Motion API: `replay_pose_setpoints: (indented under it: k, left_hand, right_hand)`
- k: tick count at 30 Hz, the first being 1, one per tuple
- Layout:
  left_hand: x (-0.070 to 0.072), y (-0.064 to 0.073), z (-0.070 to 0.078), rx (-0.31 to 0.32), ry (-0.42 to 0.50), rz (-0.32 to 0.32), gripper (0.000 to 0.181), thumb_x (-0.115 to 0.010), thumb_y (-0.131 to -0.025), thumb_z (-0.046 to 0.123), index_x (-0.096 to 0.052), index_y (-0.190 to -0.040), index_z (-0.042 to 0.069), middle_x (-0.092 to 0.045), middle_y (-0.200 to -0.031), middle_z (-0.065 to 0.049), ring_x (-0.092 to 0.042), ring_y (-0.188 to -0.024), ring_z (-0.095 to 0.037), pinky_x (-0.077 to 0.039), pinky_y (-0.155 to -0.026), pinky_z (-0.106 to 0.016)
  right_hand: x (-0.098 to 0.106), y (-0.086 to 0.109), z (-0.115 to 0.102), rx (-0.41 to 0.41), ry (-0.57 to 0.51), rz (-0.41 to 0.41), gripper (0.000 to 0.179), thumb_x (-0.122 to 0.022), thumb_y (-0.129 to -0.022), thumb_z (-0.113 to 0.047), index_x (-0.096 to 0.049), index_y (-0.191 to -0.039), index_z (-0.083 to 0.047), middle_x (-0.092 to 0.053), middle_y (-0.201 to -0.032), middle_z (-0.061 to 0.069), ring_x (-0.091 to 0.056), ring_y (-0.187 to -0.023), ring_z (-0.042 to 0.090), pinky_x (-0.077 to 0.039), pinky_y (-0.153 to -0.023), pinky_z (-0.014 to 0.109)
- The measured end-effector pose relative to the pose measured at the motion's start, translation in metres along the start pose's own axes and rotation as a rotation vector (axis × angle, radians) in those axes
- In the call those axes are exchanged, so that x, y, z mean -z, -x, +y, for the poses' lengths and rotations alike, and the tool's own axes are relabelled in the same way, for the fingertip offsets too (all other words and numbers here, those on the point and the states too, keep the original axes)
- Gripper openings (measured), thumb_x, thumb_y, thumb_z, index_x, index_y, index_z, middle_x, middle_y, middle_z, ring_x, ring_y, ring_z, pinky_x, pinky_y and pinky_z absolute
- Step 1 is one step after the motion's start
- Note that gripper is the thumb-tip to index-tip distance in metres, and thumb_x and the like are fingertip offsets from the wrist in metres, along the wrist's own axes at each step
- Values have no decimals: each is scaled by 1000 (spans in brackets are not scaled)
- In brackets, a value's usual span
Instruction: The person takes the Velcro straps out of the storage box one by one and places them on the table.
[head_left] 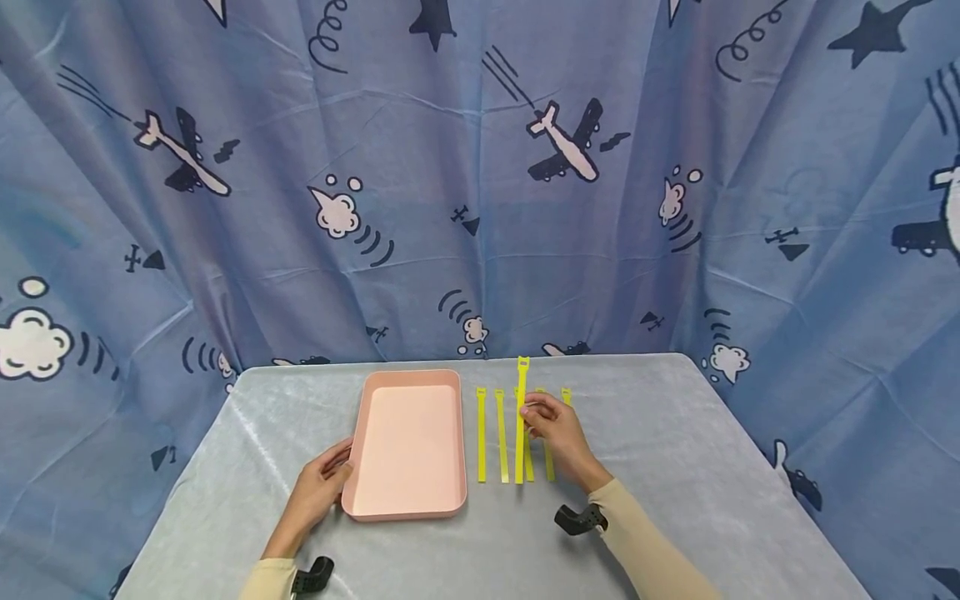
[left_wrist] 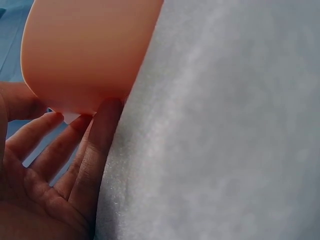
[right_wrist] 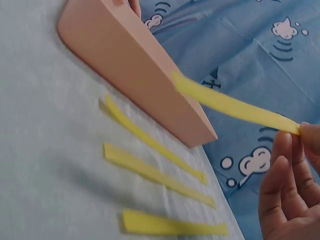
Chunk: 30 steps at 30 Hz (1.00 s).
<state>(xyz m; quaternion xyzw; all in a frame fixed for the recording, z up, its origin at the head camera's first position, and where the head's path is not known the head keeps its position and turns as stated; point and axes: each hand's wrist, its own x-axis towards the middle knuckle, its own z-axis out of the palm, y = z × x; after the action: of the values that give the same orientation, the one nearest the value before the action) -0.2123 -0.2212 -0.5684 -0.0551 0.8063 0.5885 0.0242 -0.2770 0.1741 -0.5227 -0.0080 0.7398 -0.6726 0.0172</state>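
Observation:
Between the thumb and fingers of my right hand [head_left: 558,433] is a yellow cable tie strap [head_left: 521,433], pinched near its middle in the head view. The strap has a slotted head at its far end and is raised above the table, as the right wrist view also shows. My left hand [head_left: 315,492] holds the left side of a shallow pink tray [head_left: 411,512], thumb near the rim and fingertips against the outer wall. Several more yellow straps [head_left: 482,437] lie roughly parallel right of the tray, some partly hidden by the right hand and held strap.
A grey cloth-covered table [head_left: 675,467] carries the tray and straps. Behind it hangs a blue curtain [head_left: 420,208] printed with planes, clouds and stars. Black wrist bands [head_left: 581,520] sit on both wrists.

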Motion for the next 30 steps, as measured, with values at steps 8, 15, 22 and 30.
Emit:
replay_pose_setpoints:
  k: [8, 15, 22, 30]
  left_hand:
    - [2, 2, 1, 3, -6, 1, 48, -56, -100, 19, -46, -147, 13, -52, -145, -18, -55, -126, -32, -53, -74, -22]
    - [2, 2, 5, 19, 4, -6, 48, -55, -100, 19, -46, -147, 13, -51, -146, -19, -57, -123, -31, -55, -68, -27]
    - [1, 1, 3, 14, 7, -3, 47, -55, -100, 19, -47, -147, 14, -52, -145, -18, -58, -122, -30, -55, -68, -27]
    - [1, 1, 1, 11, 29, -5, 46, -55, -100, 16, -48, -146, 13, -53, -144, -19, -61, -118, -29, -56, -65, -30]
  right_hand:
    - [16, -3, 3, -66, 68, 69, 33, -66, -95, -21, -61, -124, -8, -69, -97, 2, -62, -85, 14, -54, -78, 36]
    - [31, -1, 1, -57, 90, 39, 34, -64, -96, -20, -58, -126, -5, -68, -95, -1, -62, -85, 14, -53, -75, 30]
    - [48, 0, 9, -72, 125, 23, 31, -64, -96, -18, -59, -123, -5, -67, -91, 2, -60, -81, 14, -52, -72, 31]
    - [68, 3, 14, -98, 162, 33, 36, -65, -95, -23, -58, -125, -4, -67, -90, -4, -59, -83, 14, -51, -72, 30]
